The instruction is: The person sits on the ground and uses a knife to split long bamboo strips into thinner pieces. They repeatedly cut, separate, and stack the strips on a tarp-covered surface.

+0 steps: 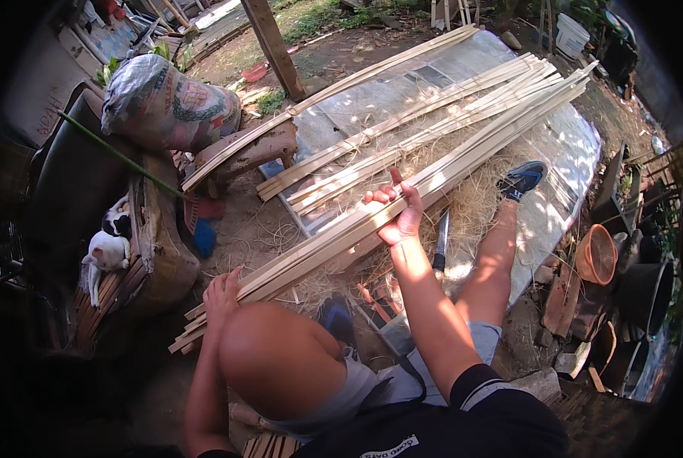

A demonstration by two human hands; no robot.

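Observation:
A bundle of long, pale bamboo-like strips runs diagonally before me, from the lower left to the upper right. Around its near end, beside my raised knee, curl the fingers of my left hand; the strip ends stick out past it. My right hand holds the bundle around the middle, thumb and fingertips showing over the top and one finger pointing up. Beyond it, more bundles of strips lie side by side on a grey sheet. Under the held bundle rests a long blade with a dark handle.
Thin shavings litter the sheet near my shod foot. Some strips lean across a log beside a stuffed sack and a wooden post. Cats lie at left. An orange basket stands at right.

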